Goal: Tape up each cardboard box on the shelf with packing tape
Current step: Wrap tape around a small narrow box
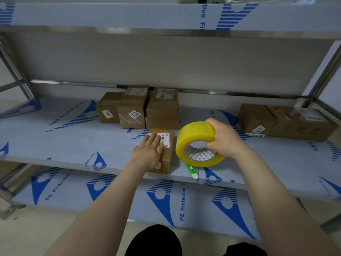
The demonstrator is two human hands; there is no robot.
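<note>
On mid shelf [73,141], front edge: box [167,159] lies alone, clear of the stacks, probably so tape can wrap round it freely.
left hand [147,154]: flat on the box top, fingers straight and together over the barcode label. It's pressing down, I'd say to pin the box so it won't slide.
right hand [227,139]: grips the tape roll [195,133], thumb through the core, fingers wrapped over the outer rim. That hold lets the roll turn as tape pays out.
roll position: upright, just right of the box, not touching it.
tape end: can't tell whether a strip is free or already stuck on, too glary.
cutter [191,171]: green, on the shelf under the roll, kept near for the cut.
back boxes [136,108]: cluster right behind the box, against the rear.
right boxes [276,121]: second cluster, well apart.
step: judged as starting a strip on this box, others waiting.
risk: small light box may shift when tape pulls.
</note>
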